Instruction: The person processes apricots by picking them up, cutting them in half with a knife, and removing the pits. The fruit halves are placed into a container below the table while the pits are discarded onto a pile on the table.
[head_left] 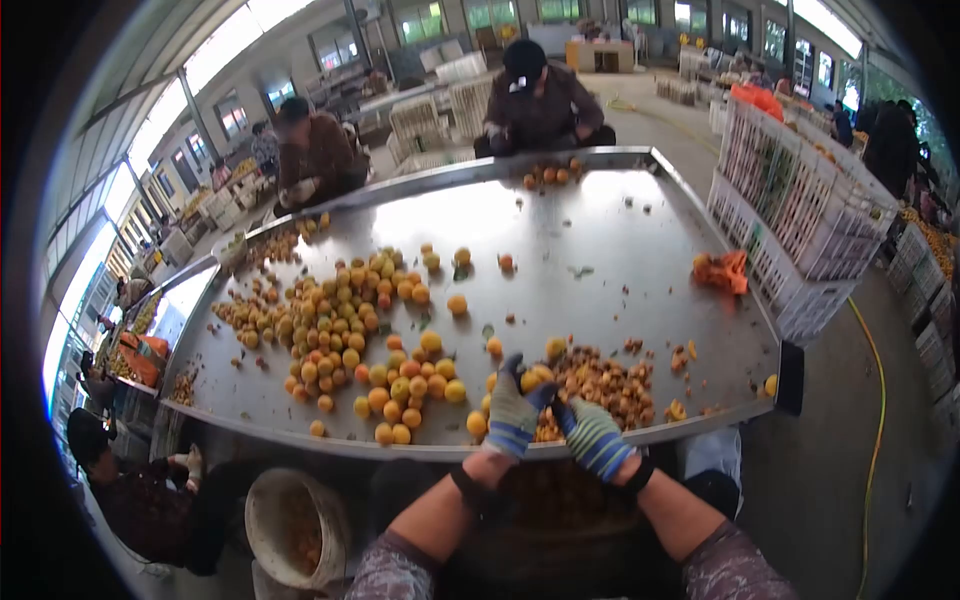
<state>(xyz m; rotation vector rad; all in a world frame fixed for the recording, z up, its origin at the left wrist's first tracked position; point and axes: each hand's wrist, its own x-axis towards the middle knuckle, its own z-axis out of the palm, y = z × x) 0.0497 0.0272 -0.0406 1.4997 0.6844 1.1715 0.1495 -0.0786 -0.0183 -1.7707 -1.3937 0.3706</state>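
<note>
My left hand (512,415), in a striped knit glove with dark blue fingertips, is curled at the table's near edge, an orange-yellow apricot (538,376) between its thumb and fingers. Close beside it, my right hand (594,432), gloved alike, has its fingers bent together toward the left one. What those fingers pinch, if anything, is hidden. Just beyond the right hand lies a pile of brown apricot pits (605,385). Whole apricots (340,315) are heaped left of my hands, with a looser group (410,388) nearer to me.
The metal table (560,240) has a raised rim. An orange-red bag (722,270) lies on its right side. Stacked white crates (790,200) stand beyond that side. A bucket (295,530) sits at lower left. Co-workers sit at the far edge (540,100) and left; a yellow hose (878,400) crosses the floor.
</note>
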